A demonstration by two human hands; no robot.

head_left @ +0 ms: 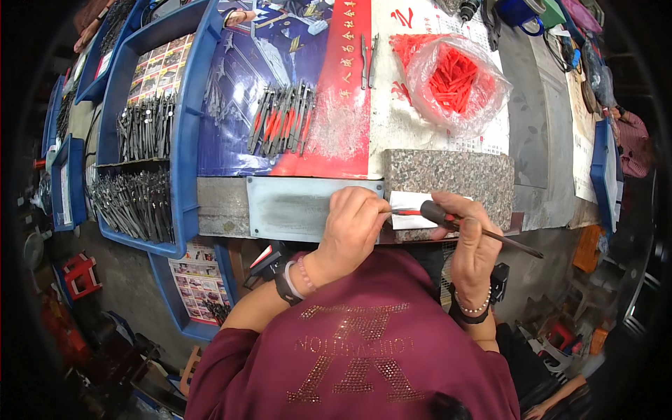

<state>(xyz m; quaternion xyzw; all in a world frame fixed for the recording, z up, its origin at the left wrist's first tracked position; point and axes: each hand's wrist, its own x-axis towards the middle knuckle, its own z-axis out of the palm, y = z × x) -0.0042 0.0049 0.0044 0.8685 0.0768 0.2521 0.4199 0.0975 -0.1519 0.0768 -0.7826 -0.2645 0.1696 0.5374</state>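
My left hand [352, 222] pinches the end of a thin dark metal piece with a red insert [408, 212]. The piece points right, over a white paper pad [411, 221] on a speckled granite block [455, 171]. In my right hand [467, 241] is a small hammer [500, 238]. Its dark cylindrical head is beside the red tip, and its thin handle slants down to the right. Whether the head touches the piece cannot be made out. Beyond my left hand lies a group of similar metal pieces with red inserts [282, 119].
A clear plastic bag of red strips [455, 80] stands behind the block. Two loose metal pieces [369, 61] lie farther back. On the left, a blue bin [187, 140] holds many dark metal pieces. A grey metal plate [280, 203] borders the near edge. Another person [630, 143] is at far right.
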